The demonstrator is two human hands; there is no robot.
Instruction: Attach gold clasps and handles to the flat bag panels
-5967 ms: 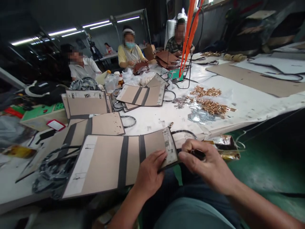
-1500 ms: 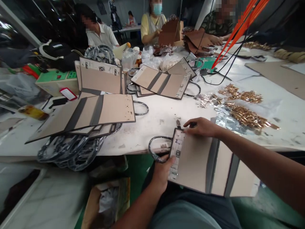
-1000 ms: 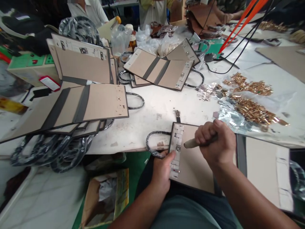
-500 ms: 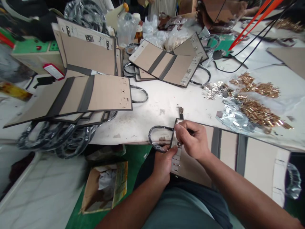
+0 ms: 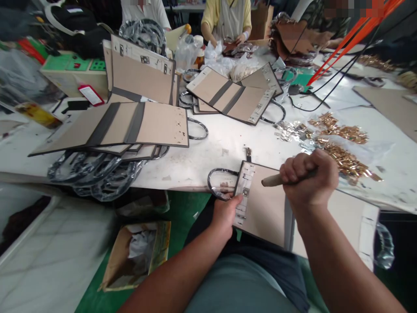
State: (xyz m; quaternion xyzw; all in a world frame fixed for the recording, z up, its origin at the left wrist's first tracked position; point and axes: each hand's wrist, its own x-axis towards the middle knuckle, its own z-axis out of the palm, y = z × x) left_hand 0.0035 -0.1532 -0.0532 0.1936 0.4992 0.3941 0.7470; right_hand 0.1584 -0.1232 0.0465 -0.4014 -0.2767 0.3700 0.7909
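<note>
My left hand (image 5: 224, 217) is closed on the left edge of a flat, opened-out beige bag panel (image 5: 265, 208), thumb on top near a small metal fitting (image 5: 245, 191) on its white strip. The panel has dark trim and lies over my lap and the table edge. A plastic-wrapped loop handle (image 5: 210, 179) sticks out beyond its left edge. Above the panel my right hand (image 5: 311, 180) makes a fist around a brown wooden stick-like tool (image 5: 273, 179), its blunt end pointing left. A short dark tab with a metal piece (image 5: 248, 153) shows past the panel's far edge.
Stacked bag panels (image 5: 156, 121) lie to the left, more panels (image 5: 234, 93) farther back. Gold metal clips (image 5: 355, 163) and silver plates (image 5: 291, 130) are heaped at right. A cardboard box (image 5: 109, 265) stands on the green floor. Several people work across the table.
My right hand has lifted off the panel's white strip and moved right, with the wooden tool now plainly visible in it. My left hand still holds the edge. The view has tilted up.
</note>
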